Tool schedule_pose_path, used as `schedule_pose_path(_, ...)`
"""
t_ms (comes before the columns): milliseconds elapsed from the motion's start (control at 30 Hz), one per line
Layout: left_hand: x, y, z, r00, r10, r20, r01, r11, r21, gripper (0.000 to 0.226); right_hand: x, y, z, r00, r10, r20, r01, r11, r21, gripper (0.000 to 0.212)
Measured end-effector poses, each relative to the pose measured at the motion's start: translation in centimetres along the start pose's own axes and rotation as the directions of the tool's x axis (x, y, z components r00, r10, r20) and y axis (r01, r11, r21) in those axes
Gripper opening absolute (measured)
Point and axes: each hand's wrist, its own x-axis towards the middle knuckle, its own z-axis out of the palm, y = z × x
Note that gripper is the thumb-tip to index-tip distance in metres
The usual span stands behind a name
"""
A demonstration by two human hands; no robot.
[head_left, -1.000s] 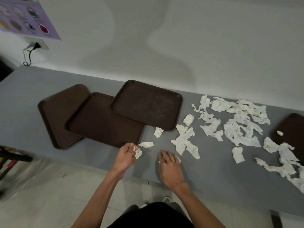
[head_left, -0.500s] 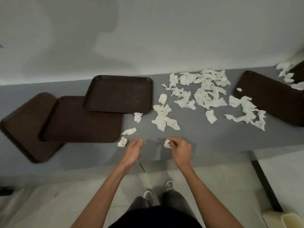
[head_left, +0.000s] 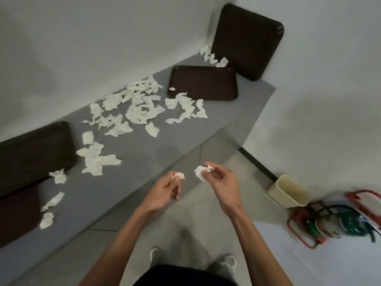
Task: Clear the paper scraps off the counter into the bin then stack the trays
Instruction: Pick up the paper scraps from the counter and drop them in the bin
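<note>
Both hands have lifted off the counter point(head_left: 144, 153); my left hand point(head_left: 165, 188) pinches a small scrap point(head_left: 179, 176), my right hand point(head_left: 221, 182) grips a crumpled scrap point(head_left: 201, 171), beige bin point(head_left: 288, 190) nearby.

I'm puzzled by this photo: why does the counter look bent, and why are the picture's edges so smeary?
Head view: the wide-angle lens bows the counter and wall; blur, likely from head motion, smears the left trays and the red floor clutter; light is dim and soft, without glare; the central scraps look fairly sharp.
</note>
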Motion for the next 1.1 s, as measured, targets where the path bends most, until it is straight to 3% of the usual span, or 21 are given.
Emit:
schedule_pose_path(67,1.4,1.7,5.9,0.998,-0.011,0.054,0.009,0.999,0.04,0.031,0.0,-0.1,-6.1,0.999,-0.004,-0.044,0.003,1.0,-0.02,0.032)
schedule_pose_path(200,4.9,3.5,17.6,0.988,-0.007,0.154,-0.005,0.997,0.083,0.033,0.7,1.2,-18.2,0.986,-0.055,-0.158,0.021,0.978,-0.207,0.022)
schedule_pose_path(300,7.4,4.0,25.1,0.98,0.033,0.196,-0.063,0.987,0.147,0.038,0.8,2.5,-26.1,0.962,-0.045,-0.269,-0.029,0.964,-0.265,0.031)
schedule_pose_path(567,17.2,5.4,41.2,0.94,0.103,0.325,-0.219,0.914,0.342,0.028,4.2,6.2,-42.4,0.84,0.091,-0.534,-0.201,0.968,-0.151,0.041)
schedule_pose_path(733,25.5,3.8,50.0,0.953,0.051,0.298,-0.153,0.932,0.329,0.014,9.7,10.9,-50.6,0.774,0.177,-0.609,-0.268,0.961,-0.061,0.035)
schedule_pose_path(867,32.5,0.7,56.4,0.973,-0.034,0.227,-0.049,0.935,0.351,0.029,14.8,15.5,-56.4,0.709,0.237,-0.665,-0.336,0.942,-0.022,0.022)
schedule_pose_path(1100,43.5,-7.9,64.9,0.976,-0.099,0.195,0.005,0.9,0.436,0.02,24.5,26.1,-65.1,0.651,0.318,-0.689,-0.564,0.81,-0.159,0.016)
